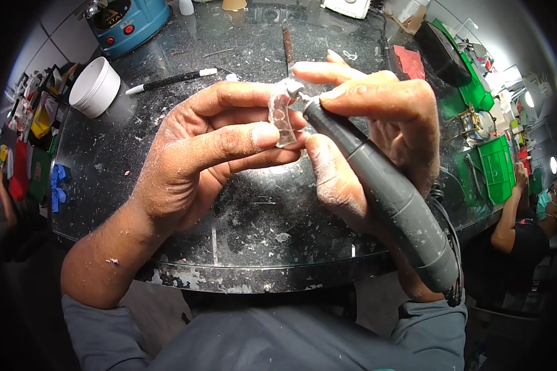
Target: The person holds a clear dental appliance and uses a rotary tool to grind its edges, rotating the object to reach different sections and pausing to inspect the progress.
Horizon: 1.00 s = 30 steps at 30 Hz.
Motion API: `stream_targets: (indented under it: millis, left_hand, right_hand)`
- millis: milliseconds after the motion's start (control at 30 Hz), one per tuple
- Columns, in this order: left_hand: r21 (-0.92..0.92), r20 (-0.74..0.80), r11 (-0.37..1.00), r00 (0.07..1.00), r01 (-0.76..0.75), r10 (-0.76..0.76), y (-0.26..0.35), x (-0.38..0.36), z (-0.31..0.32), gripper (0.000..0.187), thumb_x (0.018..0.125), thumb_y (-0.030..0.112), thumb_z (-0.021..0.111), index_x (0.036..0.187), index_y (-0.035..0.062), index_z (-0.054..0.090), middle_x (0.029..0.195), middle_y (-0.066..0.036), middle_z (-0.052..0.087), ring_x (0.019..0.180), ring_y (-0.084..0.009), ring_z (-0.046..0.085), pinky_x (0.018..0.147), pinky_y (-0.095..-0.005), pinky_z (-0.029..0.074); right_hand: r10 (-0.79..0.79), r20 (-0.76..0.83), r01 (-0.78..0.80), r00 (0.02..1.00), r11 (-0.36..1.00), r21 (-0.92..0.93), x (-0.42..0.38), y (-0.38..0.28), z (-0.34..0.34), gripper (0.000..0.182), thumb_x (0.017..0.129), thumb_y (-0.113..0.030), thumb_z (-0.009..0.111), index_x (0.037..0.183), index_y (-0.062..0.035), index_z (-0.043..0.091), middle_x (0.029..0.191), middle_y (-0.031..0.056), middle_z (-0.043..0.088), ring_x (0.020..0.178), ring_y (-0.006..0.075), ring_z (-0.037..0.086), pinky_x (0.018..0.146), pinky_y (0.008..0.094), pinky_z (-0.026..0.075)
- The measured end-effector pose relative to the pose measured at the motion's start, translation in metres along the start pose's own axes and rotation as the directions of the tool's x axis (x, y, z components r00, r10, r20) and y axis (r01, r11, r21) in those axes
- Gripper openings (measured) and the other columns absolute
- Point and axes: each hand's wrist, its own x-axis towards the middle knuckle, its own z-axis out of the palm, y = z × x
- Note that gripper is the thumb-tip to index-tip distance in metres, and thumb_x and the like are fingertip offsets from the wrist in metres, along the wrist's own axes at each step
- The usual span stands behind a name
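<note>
A clear plastic dental splint (pixel 281 120) is pinched between the thumb and fingers of my left hand (pixel 195 142), above the middle of the dark table. My right hand (pixel 396 117) grips a black rotary handpiece (pixel 393 191), which slants down to the right with its cable trailing from the rear end. At its front, a small grey grinding tip (pixel 294 87) meets the upper end of the splint, though whether it touches is hard to tell. Whitish dust coats the fingers of both hands.
On the speckled table (pixel 247 241) a white tub (pixel 95 88) and a marker pen (pixel 170 81) lie left. A blue machine (pixel 130 28) stands behind them. Beyond my hands lies a brown-handled tool (pixel 288 46). Right are a red sheet (pixel 408 62), green bins (pixel 496 173) and another person's arm (pixel 506 226).
</note>
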Motion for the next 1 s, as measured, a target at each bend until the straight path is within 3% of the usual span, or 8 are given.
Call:
stream_targets:
  millis: [600,1000]
  left_hand:
    - [0.031,-0.009,0.999,0.999,-0.032,0.032,-0.0019,0.0005,-0.0037,0.039,0.085,0.003,0.058,0.124,-0.0046,0.053,0.117,-0.019,0.062,0.107,-0.0249,0.062,0.092,-0.0377,0.053]
    - [0.082,-0.009,0.994,0.997,-0.071,0.072,-0.0028,0.0009,-0.0067,0.039,0.084,0.005,0.058,0.122,-0.0050,0.056,0.116,-0.018,0.063,0.109,-0.0250,0.061,0.099,-0.0404,0.046]
  right_hand:
    - [0.037,0.017,-0.037,0.999,0.999,0.030,0.0020,-0.0042,-0.0040,0.039,0.074,0.003,0.060,0.108,-0.0029,0.044,0.088,0.0130,0.057,0.105,0.0374,0.062,0.104,0.0600,0.033]
    - [0.052,0.056,-0.054,0.997,0.998,0.027,0.0041,-0.0056,-0.0068,0.038,0.073,0.002,0.061,0.107,-0.0031,0.045,0.088,0.0124,0.057,0.104,0.0369,0.063,0.104,0.0589,0.033]
